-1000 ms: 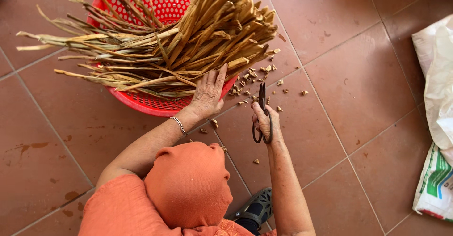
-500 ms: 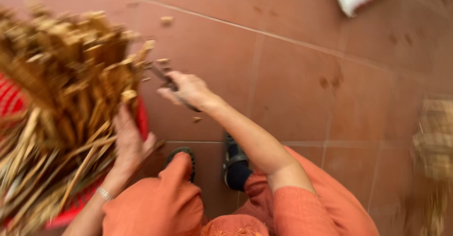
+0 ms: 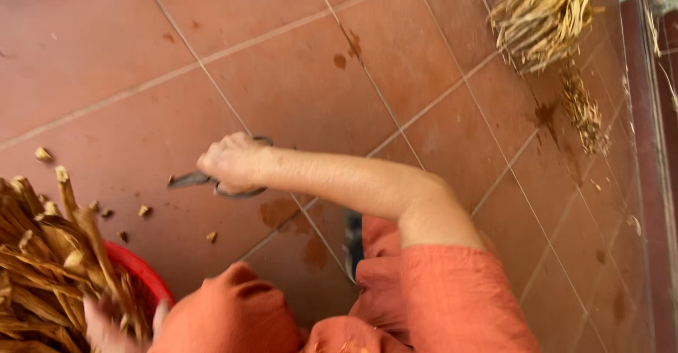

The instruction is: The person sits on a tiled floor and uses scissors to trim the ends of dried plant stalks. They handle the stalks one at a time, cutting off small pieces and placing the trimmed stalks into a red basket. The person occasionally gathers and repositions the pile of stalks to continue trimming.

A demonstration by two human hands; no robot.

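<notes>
Head view, right hand: the right hand [image 3: 229,162] is closed around the handles of dark metal scissors [image 3: 212,181], blades pointing left above the reddish-brown tiled floor [image 3: 296,63].
Head view, left hand: the left hand [image 3: 113,325] is blurred at the bottom edge among dry tan plant stalks [image 3: 49,254]; its grip cannot be told.
Head view, stalks: heaped in a red plastic basket [image 3: 145,272], lower left.
Head view, floor: small cut stalk bits [image 3: 145,210] lie near the basket.

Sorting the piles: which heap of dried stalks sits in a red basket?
The heap at lower left, under the left hand; the top-right heap lies on bare tiles.
</notes>
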